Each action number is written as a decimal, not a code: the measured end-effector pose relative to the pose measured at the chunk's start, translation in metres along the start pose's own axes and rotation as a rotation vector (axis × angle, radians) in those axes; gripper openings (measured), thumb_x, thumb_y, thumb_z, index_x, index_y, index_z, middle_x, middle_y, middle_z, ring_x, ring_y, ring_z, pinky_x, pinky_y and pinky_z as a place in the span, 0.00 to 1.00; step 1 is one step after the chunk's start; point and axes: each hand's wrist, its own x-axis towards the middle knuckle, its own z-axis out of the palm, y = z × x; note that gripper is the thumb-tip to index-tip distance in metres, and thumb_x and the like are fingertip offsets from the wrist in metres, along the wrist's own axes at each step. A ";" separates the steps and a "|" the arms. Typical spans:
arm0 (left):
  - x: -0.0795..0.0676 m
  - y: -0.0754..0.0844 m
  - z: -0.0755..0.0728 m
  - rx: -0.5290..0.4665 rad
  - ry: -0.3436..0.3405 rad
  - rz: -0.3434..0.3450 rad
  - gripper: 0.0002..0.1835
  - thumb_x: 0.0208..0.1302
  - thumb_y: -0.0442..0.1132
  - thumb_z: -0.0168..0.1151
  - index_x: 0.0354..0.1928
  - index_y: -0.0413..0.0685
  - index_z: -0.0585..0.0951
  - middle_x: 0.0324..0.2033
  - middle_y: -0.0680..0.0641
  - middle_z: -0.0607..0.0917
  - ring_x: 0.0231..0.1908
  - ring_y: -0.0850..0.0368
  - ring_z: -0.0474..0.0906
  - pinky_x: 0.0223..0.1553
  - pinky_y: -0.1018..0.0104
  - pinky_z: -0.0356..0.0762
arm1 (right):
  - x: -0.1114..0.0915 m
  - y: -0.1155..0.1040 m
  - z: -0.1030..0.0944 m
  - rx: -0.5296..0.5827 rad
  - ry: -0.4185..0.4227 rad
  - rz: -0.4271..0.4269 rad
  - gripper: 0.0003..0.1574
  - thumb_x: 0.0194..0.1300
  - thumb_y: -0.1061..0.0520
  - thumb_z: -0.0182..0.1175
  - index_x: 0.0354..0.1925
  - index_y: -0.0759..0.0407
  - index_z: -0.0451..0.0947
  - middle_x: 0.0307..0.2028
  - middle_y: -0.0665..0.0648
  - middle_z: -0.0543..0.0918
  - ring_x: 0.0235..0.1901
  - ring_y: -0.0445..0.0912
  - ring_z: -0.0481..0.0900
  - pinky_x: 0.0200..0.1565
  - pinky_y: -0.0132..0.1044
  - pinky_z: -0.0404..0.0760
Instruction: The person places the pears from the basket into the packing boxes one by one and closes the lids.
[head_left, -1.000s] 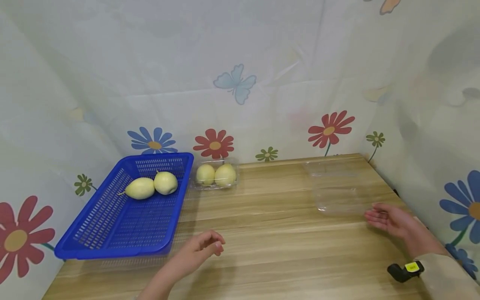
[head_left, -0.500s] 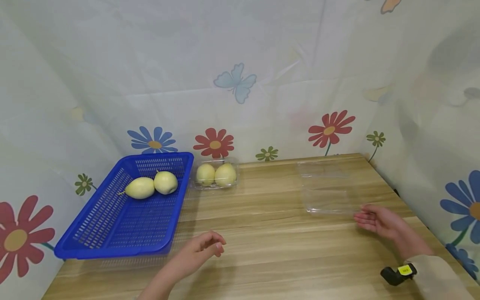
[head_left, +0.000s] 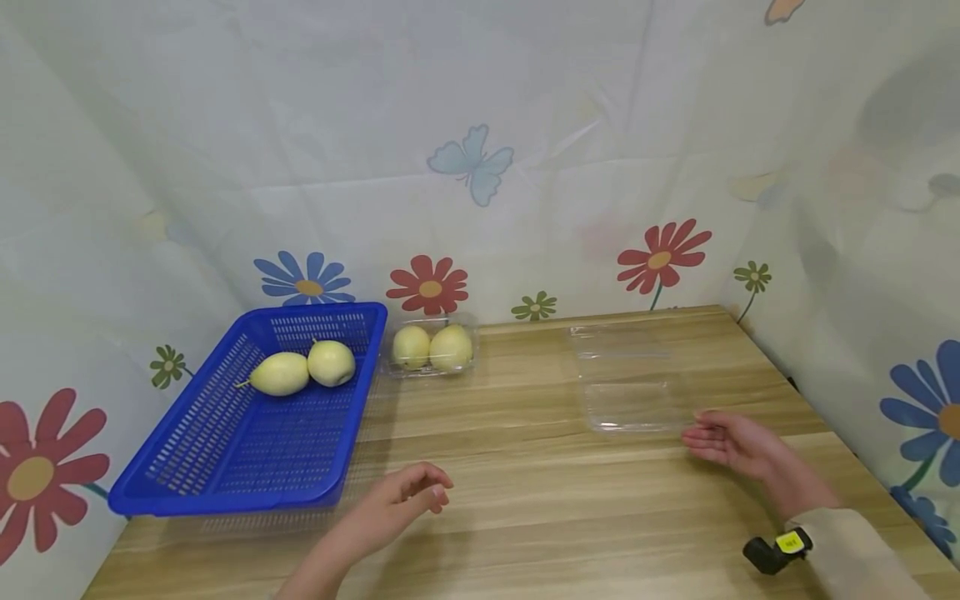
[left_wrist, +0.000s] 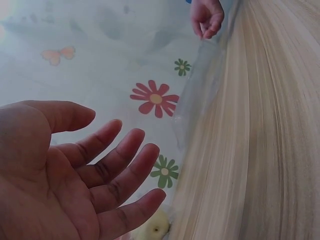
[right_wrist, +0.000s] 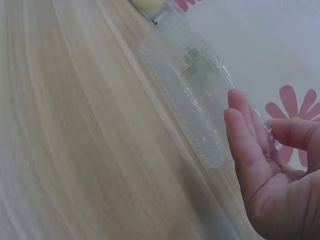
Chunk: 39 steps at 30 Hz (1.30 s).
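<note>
In the head view my right hand [head_left: 727,446] pinches the near right edge of a clear plastic clamshell box [head_left: 630,406], its lid folded back. The right wrist view has thumb and fingers on the rim of that see-through box [right_wrist: 185,100]; nothing lies inside it. My left hand [head_left: 401,504] hovers over the near middle of the table, fingers relaxed, holding nothing. Loosely spread fingers and the palm of the left hand [left_wrist: 95,180] show in the left wrist view. A long pear [head_left: 281,374] and a rounder pear [head_left: 332,363] lie in a blue basket [head_left: 240,507] on the left.
Beside the basket, at the back of the wooden table [head_left: 510,467], stands a closed clear box [head_left: 430,372] with two pale pears. A flower-printed curtain [head_left: 555,208] borders the table at the back and sides.
My right hand has moved left across the table with the clear clamshell box. The left hand, basket and pears have stayed in place.
</note>
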 end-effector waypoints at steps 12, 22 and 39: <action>0.000 0.001 0.001 0.001 -0.001 0.004 0.16 0.77 0.42 0.54 0.53 0.34 0.80 0.42 0.34 0.87 0.40 0.69 0.81 0.45 0.73 0.79 | 0.013 0.005 0.029 -0.086 0.014 0.016 0.22 0.81 0.61 0.36 0.40 0.51 0.78 0.35 0.50 0.90 0.39 0.40 0.90 0.47 0.32 0.89; 0.001 0.001 0.003 -0.008 -0.017 0.008 0.16 0.77 0.41 0.54 0.53 0.34 0.80 0.43 0.35 0.87 0.41 0.68 0.81 0.44 0.73 0.79 | 0.025 0.008 0.048 -0.183 0.052 0.052 0.17 0.81 0.59 0.40 0.41 0.54 0.76 0.34 0.49 0.89 0.38 0.40 0.89 0.46 0.32 0.89; 0.001 -0.001 0.007 -0.020 -0.033 0.009 0.15 0.77 0.39 0.54 0.53 0.33 0.80 0.43 0.37 0.87 0.41 0.62 0.82 0.44 0.73 0.80 | 0.046 0.013 0.074 -0.237 0.048 0.074 0.16 0.80 0.59 0.39 0.40 0.58 0.75 0.32 0.47 0.87 0.34 0.38 0.86 0.43 0.30 0.88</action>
